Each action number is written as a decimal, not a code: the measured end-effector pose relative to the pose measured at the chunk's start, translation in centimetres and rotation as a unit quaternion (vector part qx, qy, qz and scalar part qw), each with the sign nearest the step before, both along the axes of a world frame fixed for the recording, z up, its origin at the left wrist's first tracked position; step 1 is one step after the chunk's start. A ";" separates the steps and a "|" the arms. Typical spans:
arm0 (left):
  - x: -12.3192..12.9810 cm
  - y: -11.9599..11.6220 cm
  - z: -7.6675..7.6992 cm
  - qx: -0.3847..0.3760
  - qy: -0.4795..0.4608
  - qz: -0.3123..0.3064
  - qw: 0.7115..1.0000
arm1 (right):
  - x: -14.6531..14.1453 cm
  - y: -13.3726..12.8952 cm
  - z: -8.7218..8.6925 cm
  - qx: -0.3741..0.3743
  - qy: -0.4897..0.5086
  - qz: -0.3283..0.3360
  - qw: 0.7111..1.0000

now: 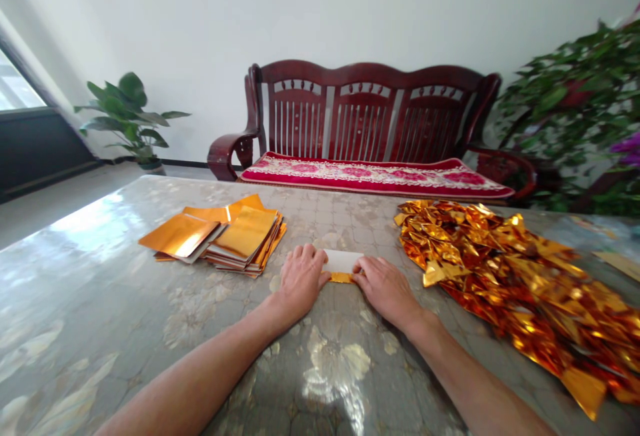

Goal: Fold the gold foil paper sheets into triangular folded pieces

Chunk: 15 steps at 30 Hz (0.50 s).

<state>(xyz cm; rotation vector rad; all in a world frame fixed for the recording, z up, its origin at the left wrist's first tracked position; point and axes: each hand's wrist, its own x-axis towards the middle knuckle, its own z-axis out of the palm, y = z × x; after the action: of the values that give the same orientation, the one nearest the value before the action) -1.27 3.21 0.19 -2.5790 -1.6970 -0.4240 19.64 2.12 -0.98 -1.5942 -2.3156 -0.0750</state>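
Between my hands a sheet of gold foil paper [344,261] lies on the table with its white side up. Its near edge is turned over, so a narrow gold strip shows along the front. My left hand [303,281] grips the left end of that strip, thumb and fingers closed on the paper. At the right end my right hand [385,287] pinches the same strip, its fingers curled. To the left sits a loose stack of flat gold foil sheets [245,236]. A long heap of folded gold foil pieces [500,269] spreads over the right side.
The table [225,343] has a glossy, flower-patterned cover that reflects light. Behind it stands a dark red wooden bench [367,113] with a red and white seat cover [350,173]. A potted plant [133,116] is at the back left, leafy greenery [585,96] at the right.
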 end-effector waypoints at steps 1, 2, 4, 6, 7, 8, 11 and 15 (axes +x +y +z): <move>0.0 -0.1 -0.1 0.014 -0.011 -0.016 1.000 | 0.0 -0.1 0.1 0.004 -0.002 -0.005 1.000; 0.0 -0.1 -0.3 0.022 -0.018 -0.045 0.999 | 0.0 -0.2 0.1 0.010 -0.005 -0.011 1.000; 0.1 -0.4 -0.6 0.020 -0.010 -0.127 0.992 | -0.2 -0.4 0.1 0.027 -0.011 -0.027 0.999; 0.2 -0.7 -0.8 0.007 0.017 -0.187 0.982 | -0.5 -0.6 -0.1 0.041 -0.015 -0.044 0.998; 0.4 -0.9 -0.8 0.003 0.031 -0.198 0.980 | -0.7 -0.7 -0.2 0.046 -0.016 -0.053 0.997; 0.5 -1.1 -0.9 0.002 0.044 -0.199 0.979 | -1.0 -0.8 -0.3 0.048 -0.017 -0.063 0.997; 0.9 -1.8 -0.8 0.001 0.072 -0.188 0.980 | -1.7 -0.8 -0.5 0.043 -0.022 -0.090 0.995; 1.4 -2.9 -0.6 -0.014 0.104 -0.162 0.981 | -1.6 -0.6 -0.7 0.025 -0.020 -0.106 0.994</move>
<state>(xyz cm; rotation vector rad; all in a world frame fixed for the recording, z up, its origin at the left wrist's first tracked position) 0.10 0.36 -0.42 -2.8107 -1.2309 -0.1274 18.03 1.49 -1.66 -1.8221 -2.1481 -0.2133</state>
